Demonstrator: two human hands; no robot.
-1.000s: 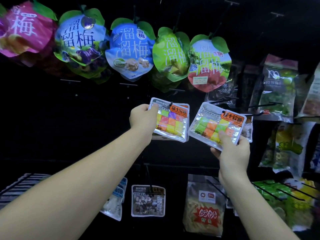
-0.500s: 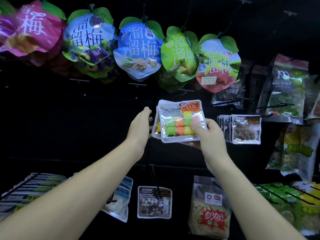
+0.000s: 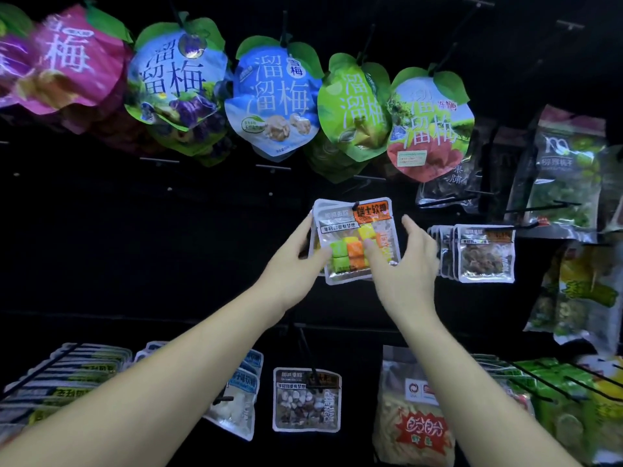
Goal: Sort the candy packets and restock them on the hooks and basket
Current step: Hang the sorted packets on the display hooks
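Candy packet [image 3: 357, 237] with the coloured cubes hangs mid-way up the dark peg wall [image 3: 101, 230]. It's below the row of big plum bags [image 3: 273, 102] and near a stack of brown snack packets [image 3: 485, 254] off to its right. There's at least one more of the same kind tucked right behind it.

The left hand [image 3: 296, 261] pinches the lower-left edge, thumb on the front and fingers behind. The right hand [image 3: 404, 267] is loose, fingers straight and just off the right edge, with only the thumb touching the front.

The hook [image 3: 355, 206] pokes its tip through the top hole.

The packet faces out with the label up. Its long axis is roughly vertical, top leaning a little left.

My worry is that it looks like it's sitting close to the hook's tip. If that pinch lets go before it's pushed back, it could slide off and drop onto the lower row. Tugging by the corner could also twist it or tear the hole.
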